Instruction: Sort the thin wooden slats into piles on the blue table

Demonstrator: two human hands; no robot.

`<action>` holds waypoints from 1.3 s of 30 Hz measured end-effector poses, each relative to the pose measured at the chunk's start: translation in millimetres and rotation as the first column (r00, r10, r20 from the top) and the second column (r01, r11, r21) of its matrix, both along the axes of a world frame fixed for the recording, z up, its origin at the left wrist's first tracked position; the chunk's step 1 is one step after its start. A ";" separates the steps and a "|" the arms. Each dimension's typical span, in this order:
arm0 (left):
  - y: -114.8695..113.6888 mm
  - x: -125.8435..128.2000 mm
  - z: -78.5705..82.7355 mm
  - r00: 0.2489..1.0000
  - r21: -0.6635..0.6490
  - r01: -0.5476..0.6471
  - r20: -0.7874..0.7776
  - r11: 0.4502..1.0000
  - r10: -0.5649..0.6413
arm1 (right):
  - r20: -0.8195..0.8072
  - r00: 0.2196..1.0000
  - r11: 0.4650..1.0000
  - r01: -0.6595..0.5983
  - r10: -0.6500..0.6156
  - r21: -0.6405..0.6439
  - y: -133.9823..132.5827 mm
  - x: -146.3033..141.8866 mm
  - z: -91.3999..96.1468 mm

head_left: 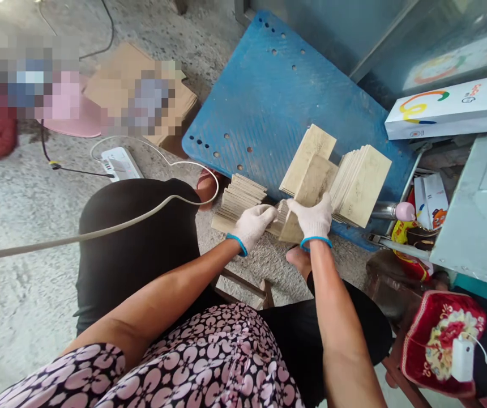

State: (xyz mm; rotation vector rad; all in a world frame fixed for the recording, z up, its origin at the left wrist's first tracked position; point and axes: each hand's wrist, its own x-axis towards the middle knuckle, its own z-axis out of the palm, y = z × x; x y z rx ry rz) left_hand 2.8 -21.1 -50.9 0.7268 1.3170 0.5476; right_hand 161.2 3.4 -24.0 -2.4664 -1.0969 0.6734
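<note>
Thin pale rectangular boards, wood-like in look, stand and lie in front of me. My right hand (314, 218), in a white knitted glove with a blue cuff, grips a tilted board (316, 180) across its width, thumb on one side and fingers on the other. Just left of it is my left hand (254, 226), gloved the same way. Its fingers are curled together beside the board edges; what they pinch is hidden. A fanned stack of boards (243, 195) lies beyond the left hand. Another stack (360, 184) leans to the right, and a flat board (309, 156) sits behind the held one.
The boards at right rest on a blue plastic platform (286, 96) with holes. A white box (451, 107) and a pink-capped bottle (402, 211) are to the right. A power strip (120, 164) lies on the concrete floor; a pale cable (141, 220) crosses over my leg.
</note>
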 end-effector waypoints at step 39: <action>-5.7 -4.2 -3.4 0.752 0.088 0.593 -0.417 0.800 -0.511 | 0.159 0.987 0.979 -0.039 0.007 0.201 12.2 44.8 -36.9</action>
